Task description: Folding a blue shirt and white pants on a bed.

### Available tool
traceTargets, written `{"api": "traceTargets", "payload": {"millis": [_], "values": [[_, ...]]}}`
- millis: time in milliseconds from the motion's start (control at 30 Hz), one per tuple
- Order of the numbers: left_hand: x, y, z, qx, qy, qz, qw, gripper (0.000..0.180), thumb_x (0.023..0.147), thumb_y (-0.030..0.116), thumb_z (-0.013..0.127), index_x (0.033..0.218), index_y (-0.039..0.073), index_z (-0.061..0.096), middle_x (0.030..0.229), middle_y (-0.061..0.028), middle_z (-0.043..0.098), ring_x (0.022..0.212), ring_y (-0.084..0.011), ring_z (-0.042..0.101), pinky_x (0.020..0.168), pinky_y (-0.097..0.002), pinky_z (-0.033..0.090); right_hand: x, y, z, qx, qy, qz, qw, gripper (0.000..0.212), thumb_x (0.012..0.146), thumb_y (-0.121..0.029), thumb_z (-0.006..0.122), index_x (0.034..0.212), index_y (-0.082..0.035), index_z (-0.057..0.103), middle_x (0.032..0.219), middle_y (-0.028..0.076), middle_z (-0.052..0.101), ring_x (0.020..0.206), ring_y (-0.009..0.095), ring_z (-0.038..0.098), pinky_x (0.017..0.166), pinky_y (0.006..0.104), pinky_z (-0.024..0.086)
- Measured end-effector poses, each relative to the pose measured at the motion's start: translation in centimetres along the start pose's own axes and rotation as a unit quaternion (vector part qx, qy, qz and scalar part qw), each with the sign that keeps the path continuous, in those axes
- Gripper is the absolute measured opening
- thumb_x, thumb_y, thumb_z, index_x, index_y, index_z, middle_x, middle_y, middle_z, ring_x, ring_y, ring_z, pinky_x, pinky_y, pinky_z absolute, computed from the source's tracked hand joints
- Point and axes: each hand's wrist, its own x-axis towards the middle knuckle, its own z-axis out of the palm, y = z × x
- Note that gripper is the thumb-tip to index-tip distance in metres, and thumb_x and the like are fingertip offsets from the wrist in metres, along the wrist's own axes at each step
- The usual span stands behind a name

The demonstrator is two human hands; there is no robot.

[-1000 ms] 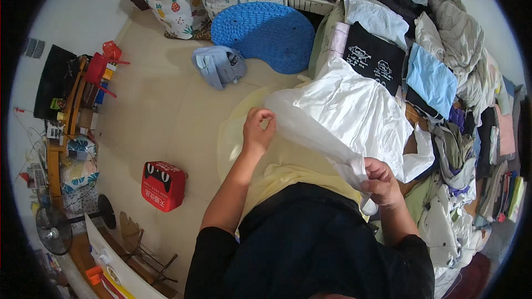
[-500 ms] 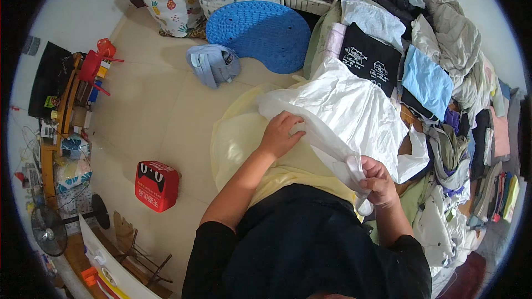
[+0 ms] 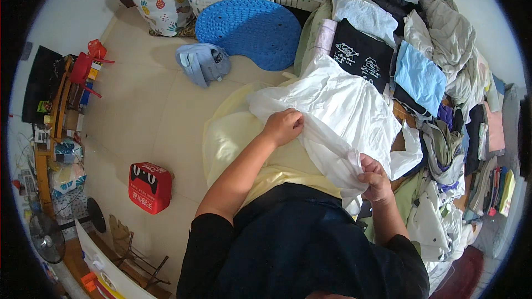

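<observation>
A thin white garment is spread from my lap onto the piled clothes at the right; one narrow part of it hangs out near the wooden surface. My left hand is closed on its near edge, fingers curled into the cloth. At the other end of that edge, my right hand pinches a gathered bit between thumb and fingers. The edge between both hands lies in soft folds. Under the garment, sheer pale yellow fabric covers my lap and fans out to the left.
Folded clothes, among them a black printed shirt and a light blue piece, are heaped at the right. Ahead lie a blue bumpy mat and a grey-blue cloth bag. A red stool stands on the floor to the left.
My left hand has closed from loosely spread fingers into a grip on the white cloth. My right hand keeps its pinch. The whole view has shifted slightly.
</observation>
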Motion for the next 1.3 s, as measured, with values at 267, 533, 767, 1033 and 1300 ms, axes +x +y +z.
{"api": "traceTargets", "payload": {"millis": [267,533,767,1033,1300], "values": [[-3.9,0.7,-7.5,-0.078,0.122,0.043,0.988,0.016,0.07,-0.004,0.066,0.08,0.004,0.056,0.087,-0.0055,0.06,0.066,-0.0138,0.057,0.059,-0.0252,0.048,-0.6,-0.5,0.4,-0.004,-0.054,0.004,0.999,0.055,0.072,0.009,0.05,0.126,0.003,0.052,0.118,0.013,0.062,0.106,0.02,0.061,0.094,0.0291,0.044],[-12.2,-1.3,-12.3,-0.117,0.1,-0.08,0.985,0.017,0.073,-0.009,0.062,0.078,0.003,0.052,0.107,-0.012,0.067,0.062,-0.0007,0.053,0.056,-0.0191,0.046,0.7,0.5,6.5,-0.51,-0.285,0.009,0.811,0.044,0.079,-0.001,0.057,0.123,-0.002,0.058,0.072,0.012,0.062,0.067,0.023,0.062,0.065,0.034,0.047],[-15.4,-4.2,-9.2,-0.21,0.046,-0.179,0.96,0.018,0.076,-0.009,0.062,0.083,0.002,0.049,0.102,-0.0113,0.067,0.082,-0.0114,0.066,0.072,-0.027,0.056,1.8,1.6,8.2,-0.531,-0.342,0.013,0.775,0.043,0.075,-0.002,0.059,0.118,-0.003,0.061,0.082,0.018,0.066,0.075,0.031,0.065,0.07,0.0388,0.05],[-14.5,-3.9,-6.1,0.069,0.022,-0.113,0.991,0.056,0.065,-0.001,0.072,0.118,0.008,0.057,0.114,-0.0145,0.049,0.101,-0.0262,0.056,0.087,-0.0335,0.05,1.7,1.9,8.2,-0.493,-0.342,0.054,0.798,0.041,0.079,-0.001,0.056,0.12,-0.002,0.06,0.082,0.018,0.066,0.071,0.024,0.064,0.068,0.0334,0.049],[-9.9,-8.9,-5.9,0.025,0.234,-0.026,0.972,0.022,0.069,-0.005,0.067,0.079,0.004,0.049,0.099,-0.0131,0.063,0.078,-0.03,0.062,0.068,-0.0352,0.051,1.0,1.7,7.8,-0.464,-0.333,0.058,0.819,0.043,0.081,0.0,0.056,0.124,-0.001,0.058,0.081,0.016,0.066,0.069,0.018,0.061,0.066,0.0306,0.047]]}}
